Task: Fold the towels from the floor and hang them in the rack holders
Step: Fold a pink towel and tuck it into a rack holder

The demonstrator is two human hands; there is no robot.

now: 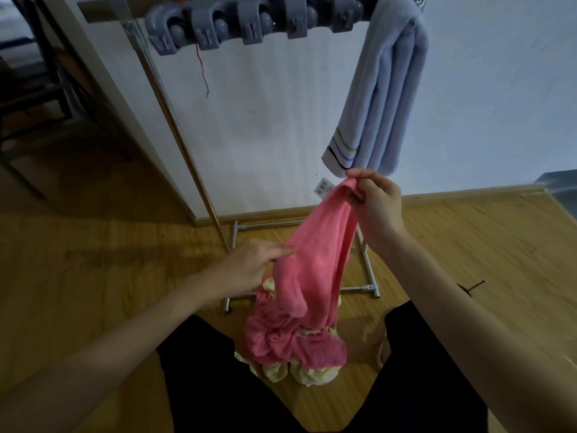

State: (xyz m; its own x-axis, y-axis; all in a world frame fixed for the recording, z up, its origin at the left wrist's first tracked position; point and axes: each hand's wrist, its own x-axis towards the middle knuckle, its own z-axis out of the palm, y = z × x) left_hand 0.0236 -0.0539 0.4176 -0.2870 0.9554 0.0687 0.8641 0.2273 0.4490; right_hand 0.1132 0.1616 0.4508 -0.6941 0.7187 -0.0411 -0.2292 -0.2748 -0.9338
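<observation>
- Wooden floor (93,260) fills most of the view; white wall (265,104) behind, with a baseboard running along its foot.
- Metal rack (184,145): slanted upright pole, tube feet on the floor, and a grey row of holders (249,23) across the top. Most holders in view look empty; a red thread hangs from one.
- Person's legs in black (218,385), spread apart, with the towel heap on the floor between them.
- Blue towel (387,89), folded lengthwise with striped ends, hangs from the right end of the holder row. Judged: one towel done.
- Pink towel (315,270) is lifted off the heap and stretched at a slant between both hands, lower end drooping. Not yet folded or hung.
- Heap on the floor (290,348): more pink cloth over pale yellow cloth. Whether the pink below is the same towel or a second one, I cannot tell. The yellow is untouched.
- Right hand (374,204), raised near the blue towel's lower end: fingers and thumb pinched on the pink towel's upper end.
- Left hand (249,264), lower: fingers curled on the towel's edge, index finger lying along the cloth.
- Judged: early stage, with folding the pink towel, hanging it and the yellow cloth all left.
</observation>
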